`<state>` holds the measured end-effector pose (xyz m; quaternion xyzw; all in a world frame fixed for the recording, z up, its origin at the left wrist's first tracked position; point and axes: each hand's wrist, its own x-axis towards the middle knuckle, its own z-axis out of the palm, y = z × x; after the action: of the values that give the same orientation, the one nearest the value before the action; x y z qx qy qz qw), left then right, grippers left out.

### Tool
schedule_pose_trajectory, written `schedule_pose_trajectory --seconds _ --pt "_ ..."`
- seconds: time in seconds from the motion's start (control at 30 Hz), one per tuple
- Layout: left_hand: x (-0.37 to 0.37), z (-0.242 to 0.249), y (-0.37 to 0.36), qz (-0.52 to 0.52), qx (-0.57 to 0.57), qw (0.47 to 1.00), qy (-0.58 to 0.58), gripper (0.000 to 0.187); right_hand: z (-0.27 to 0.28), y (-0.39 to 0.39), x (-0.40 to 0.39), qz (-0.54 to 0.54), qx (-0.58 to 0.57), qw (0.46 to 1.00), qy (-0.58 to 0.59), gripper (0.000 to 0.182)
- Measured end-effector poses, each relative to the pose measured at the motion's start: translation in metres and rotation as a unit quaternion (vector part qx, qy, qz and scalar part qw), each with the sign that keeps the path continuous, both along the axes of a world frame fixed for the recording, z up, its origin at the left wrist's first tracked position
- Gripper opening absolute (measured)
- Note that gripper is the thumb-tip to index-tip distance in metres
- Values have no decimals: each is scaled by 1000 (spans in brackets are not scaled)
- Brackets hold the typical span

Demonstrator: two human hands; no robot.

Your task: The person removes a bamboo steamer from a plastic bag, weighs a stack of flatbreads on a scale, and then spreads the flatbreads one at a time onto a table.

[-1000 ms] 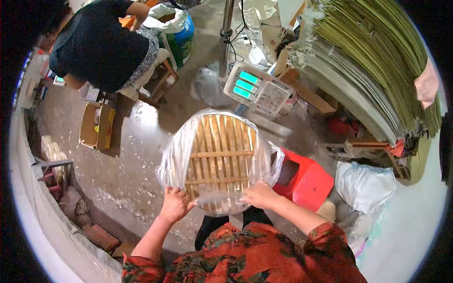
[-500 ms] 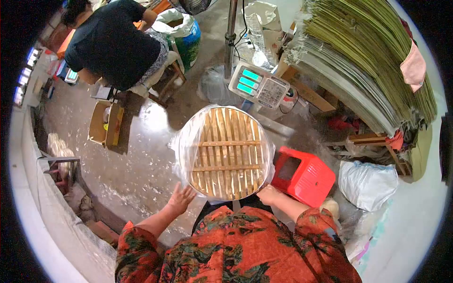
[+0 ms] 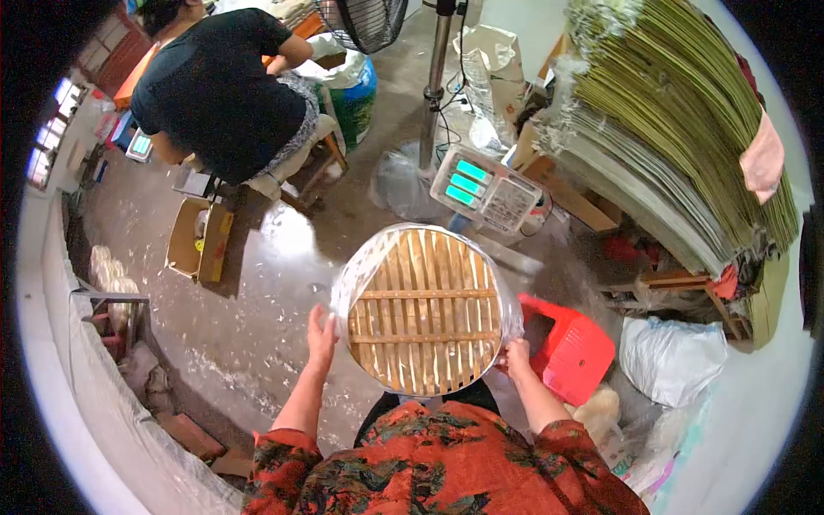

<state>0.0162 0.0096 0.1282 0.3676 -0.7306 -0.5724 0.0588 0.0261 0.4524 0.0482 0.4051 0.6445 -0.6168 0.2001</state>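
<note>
Round slatted rack (image 3: 422, 319): located directly in front of the wearer's torso, above the knees; what supports it from below cannot be seen. Narrow wooden slats run away from the body, with two crossbars over them. Clear plastic film (image 3: 347, 296) lies around the rim, bunched along the left and right edges.

Left hand (image 3: 322, 336): just beside the left rim, thumb and fingers spread and pointing upward; contact with the film cannot be confirmed. Right hand (image 3: 516, 357): at the lower right rim, fingers curled in, pinching the film at the edge.

Right of the rack, near the right hand: red plastic stool (image 3: 577, 354), tipped on its side. Farther right, white sack (image 3: 674, 365). Beyond the far rim: digital scale (image 3: 486, 190), three display windows lit green, near a metal pole (image 3: 430, 129). Upper right: tall stack of greenish and grey sheets (image 3: 661, 120), pink cloth (image 3: 762, 160) hanging over its edge.

Left side, well apart: open cardboard box (image 3: 225, 245) on the floor (image 3: 266, 318). Beyond it, a second person in a dark top (image 3: 227, 99), seated, back partly turned.
</note>
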Motion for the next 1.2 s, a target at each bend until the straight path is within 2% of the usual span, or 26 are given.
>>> schedule_pose_trajectory --seconds 0.03,0.1,0.13,0.2,0.23,0.3,0.33,0.4,0.43,0.47,0.53,0.6,0.67,0.7,0.77,0.83,0.87,0.93,0.97,1.0,1.03,1.07,1.1,1.13,1.17,1.2 --pt "-5 0 -4 4 0 1000 -2 31 1 6 3 4 0 1000 -2 18" --pt "-17 -5 -13 -106 93 987 -79 27 13 12 0 -31 -238 970 -48 18" --pt "-24 -14 -21 -106 93 987 -77 27 23 14 -5 -31 -237 970 -46 18" --pt "-34 -37 -35 -96 156 978 -98 24 79 14 -18 88 -265 952 -122 16" --pt "-38 -34 -34 -75 167 980 -80 17 97 18 -26 86 -263 953 -124 16" --pt "-41 -32 -38 -86 180 977 -77 12 118 27 -41 262 -287 894 -224 17" --pt "-41 -30 -41 -94 189 975 -73 8 114 29 -40 257 -286 895 -227 17" --pt "-47 -24 -47 -82 219 970 -72 4 114 19 -45 198 -59 963 -173 18" --pt "-49 -31 -52 -61 213 972 -82 4 113 9 -43 144 -28 985 -95 18" --pt "-52 -35 -53 -40 209 973 -90 5 111 -2 -46 142 -25 985 -96 18" --pt "-63 -41 -49 -27 190 976 -103 7 103 -10 -53 135 -95 986 2 15" --pt "-73 -58 -49 -33 176 979 -96 7 62 1 -49 145 -122 982 9 13" --pt "-79 -104 -56 -27 168 979 -108 8 48 4 -53 44 -151 987 32 10" --pt "-80 -127 -58 -48 124 986 -98 9 51 4 -56 -33 -178 983 24 6" --pt "-83 -141 -60 -88 86 985 -120 11 43 11 -58 -32 -150 988 20 6" --pt "-90 -126 -58 -104 62 984 -132 11 21 16 -57 -34 -122 992 15 7" --pt "-93 -122 -55 -121 36 982 -140 12 0 14 -56 -29 -66 997 11 4" --pt "-94 -138 -60 -97 48 982 -152 10 -49 10 -61 -19 45 999 6 13" --pt "-95 -126 -56 -124 -16 976 -179 10 -71 18 -58 -42 -19 999 -7 22" --pt "-93 -120 -54 -149 -81 964 -205 11 -85 20 -57 -42 -21 999 -6 22" --pt "-65 -230 -102 -70 -14 975 -212 13 -94 19 -57 -57 -117 991 -13 26" --pt "-58 -238 -103 -70 -17 975 -209 13 -111 21 -56 -70 -212 975 -19 32" --pt "-54 -241 -100 7 166 971 -171 15 -192 41 -36 -217 -281 934 -34 38" --pt "-51 -245 -97 83 345 926 -130 19 -192 46 -40 -219 -279 934 -34 38" --pt "-53 -219 -85 144 371 899 -182 19 -176 52 -44 -133 -96 982 -96 31" --pt "-42 -196 -69 141 378 895 -191 19 -151 60 -47 -39 91 983 -157 25"
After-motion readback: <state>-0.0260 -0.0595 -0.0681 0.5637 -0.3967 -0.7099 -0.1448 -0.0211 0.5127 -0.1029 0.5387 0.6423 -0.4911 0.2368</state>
